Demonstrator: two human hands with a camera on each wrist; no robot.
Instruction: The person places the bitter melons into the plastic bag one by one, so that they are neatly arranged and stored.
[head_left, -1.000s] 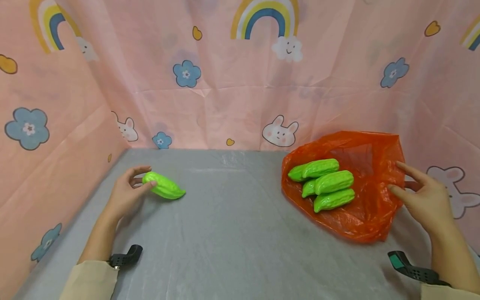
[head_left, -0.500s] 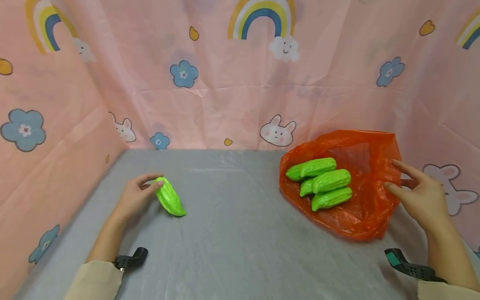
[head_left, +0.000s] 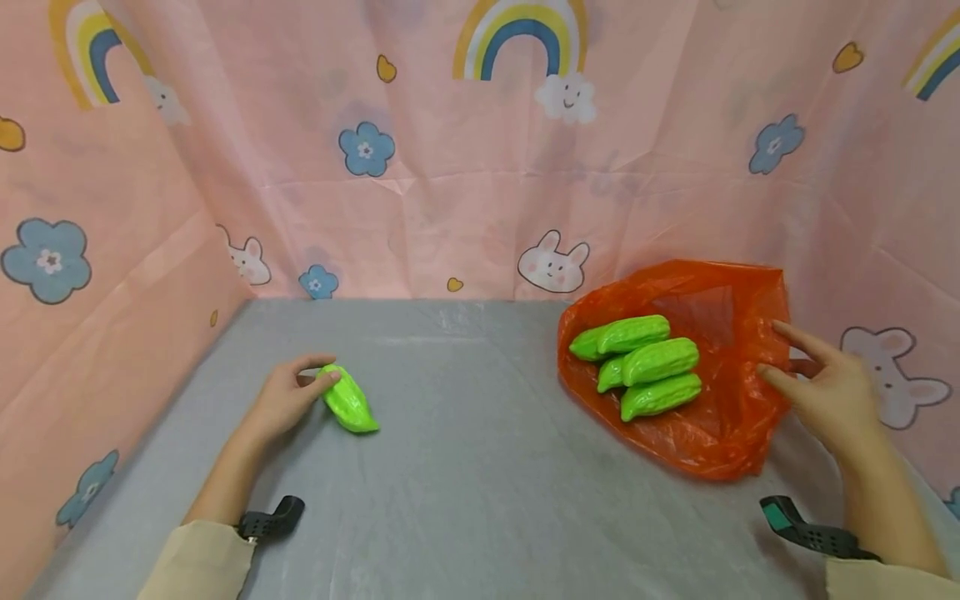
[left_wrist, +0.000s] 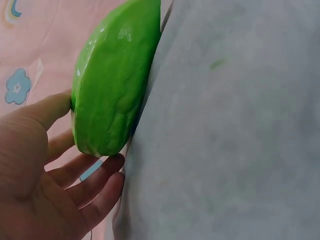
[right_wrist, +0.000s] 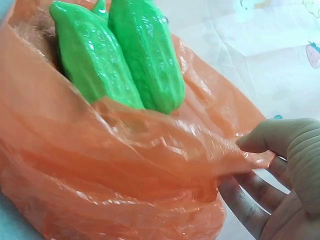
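Observation:
In the head view my left hand (head_left: 281, 402) pinches the blunt end of a glossy green bitter melon (head_left: 351, 405), whose pointed tip slants down toward the grey tabletop. The left wrist view has the thumb on one side of this bitter melon (left_wrist: 112, 80) and the fingers near its lower end. At the right, my right hand (head_left: 838, 402) pinches the edge of an orange-red plastic bag (head_left: 738, 417) between thumb and fingers. Several more bitter melons (head_left: 662, 362) lie piled in the bag's mouth. Thin plastic (right_wrist: 190, 145) gathers at the right fingertips in the right wrist view.
A grey sheet (head_left: 480, 483) covers the table. Pink printed curtains (head_left: 450, 200) enclose it at the back and both sides. The bag stands close to the back and right curtains. Black wrist devices (head_left: 273, 518) are strapped to both forearms.
My left hand has moved right and nearer with the bitter melon, whose tip has swung from pointing right to slanting down and toward me. The right hand keeps its hold on the bag.

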